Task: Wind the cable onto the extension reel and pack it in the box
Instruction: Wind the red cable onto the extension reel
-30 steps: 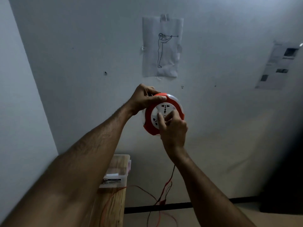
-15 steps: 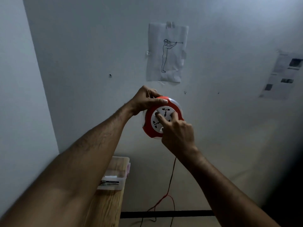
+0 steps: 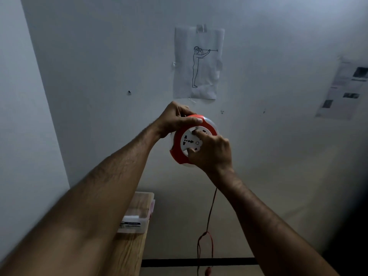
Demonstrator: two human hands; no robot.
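Extension reel (image 3: 180, 154), red with a white socket face, held up before the wall. Left hand (image 3: 175, 120) grips its upper rim, thumb laid across the red edge. Right hand (image 3: 212, 152) presses curled fingertips (image 3: 196, 132) into the white face. Red cable (image 3: 210, 214) hangs below the right wrist toward the floor. Clear plastic box (image 3: 139, 214) sits on the wooden table (image 3: 127, 253), lower left.

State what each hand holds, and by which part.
Left hand grips the round red-and-white plastic extension reel by its upper red rim; right hand has fingertips pressed on its white socket face.
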